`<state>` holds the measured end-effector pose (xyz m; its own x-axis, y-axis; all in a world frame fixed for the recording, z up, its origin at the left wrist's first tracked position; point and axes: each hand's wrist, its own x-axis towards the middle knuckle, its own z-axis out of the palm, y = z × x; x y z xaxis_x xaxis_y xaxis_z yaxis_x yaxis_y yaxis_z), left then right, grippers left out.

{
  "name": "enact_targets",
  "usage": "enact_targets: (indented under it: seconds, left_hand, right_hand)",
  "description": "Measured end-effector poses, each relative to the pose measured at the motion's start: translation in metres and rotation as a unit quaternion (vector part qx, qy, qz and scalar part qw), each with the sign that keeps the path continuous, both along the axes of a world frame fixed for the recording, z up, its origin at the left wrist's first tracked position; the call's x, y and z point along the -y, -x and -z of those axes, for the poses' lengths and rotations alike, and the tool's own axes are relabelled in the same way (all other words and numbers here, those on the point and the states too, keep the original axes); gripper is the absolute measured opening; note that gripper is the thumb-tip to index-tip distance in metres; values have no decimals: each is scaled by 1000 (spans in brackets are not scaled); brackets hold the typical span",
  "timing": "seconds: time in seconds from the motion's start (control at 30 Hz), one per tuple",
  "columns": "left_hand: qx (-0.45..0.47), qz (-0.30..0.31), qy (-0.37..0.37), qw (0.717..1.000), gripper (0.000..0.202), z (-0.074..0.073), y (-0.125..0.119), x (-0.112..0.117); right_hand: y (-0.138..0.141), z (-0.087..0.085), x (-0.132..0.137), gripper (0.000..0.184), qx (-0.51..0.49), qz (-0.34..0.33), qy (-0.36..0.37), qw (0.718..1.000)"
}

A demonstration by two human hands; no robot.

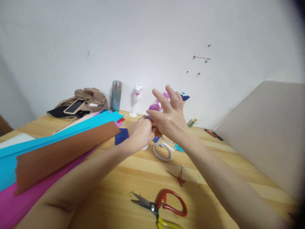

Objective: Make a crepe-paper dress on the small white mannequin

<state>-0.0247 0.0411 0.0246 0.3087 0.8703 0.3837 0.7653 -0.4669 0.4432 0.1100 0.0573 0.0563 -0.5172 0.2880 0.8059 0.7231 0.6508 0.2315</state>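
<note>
My left hand (141, 132) is closed around a small mannequin, mostly hidden by the fingers; its round white base (145, 147) shows below. A brown paper piece (158, 131) sticks out beside the left fingers, under my right hand (170, 119). That right hand is raised close against the left one, its fingers spread apart. Behind them, partly covered, is a purple paper shape (154, 107). A second white mini mannequin (137, 95) with a pink band stands by the wall. Just below the hands lies a roll of white tape (162, 151).
Scissors (153, 207) with red and yellow handles lie open at the front. Brown paper (69, 152), blue paper (95, 122) and magenta paper (35, 203) spread across the left. A flask (116, 97), a cap (92, 98) and a phone (74, 106) stand or lie at the back.
</note>
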Motion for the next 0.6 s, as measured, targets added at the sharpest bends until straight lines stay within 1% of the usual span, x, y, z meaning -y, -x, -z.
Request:
enact_targets:
  seconds: [0.1, 0.17, 0.23, 0.3, 0.43, 0.53, 0.6]
  left_hand:
    - [12, 7, 2, 1000, 26, 0, -1, 1]
    - [30, 19, 2, 999, 25, 0, 0, 1]
    - [46, 29, 0, 999, 24, 1, 1, 0]
    - [55, 30, 2, 998, 22, 1, 1, -1]
    - [64, 28, 13, 997, 18, 2, 2, -3]
    - [68, 30, 13, 997, 17, 1, 3, -2]
    - [90, 44, 37, 994, 15, 1, 4, -3]
  right_hand:
    - [5, -11, -3, 20, 86, -20, 59, 994]
    - [8, -16, -6, 23, 105, -42, 91, 989]
    - [12, -20, -8, 23, 113, -55, 107, 986]
    - [15, -22, -9, 22, 117, -60, 114, 985]
    - [17, -23, -12, 31, 124, -72, 121, 982]
    - [14, -22, -16, 33, 129, -69, 114, 983]
    - [11, -20, -18, 33, 136, -64, 103, 983]
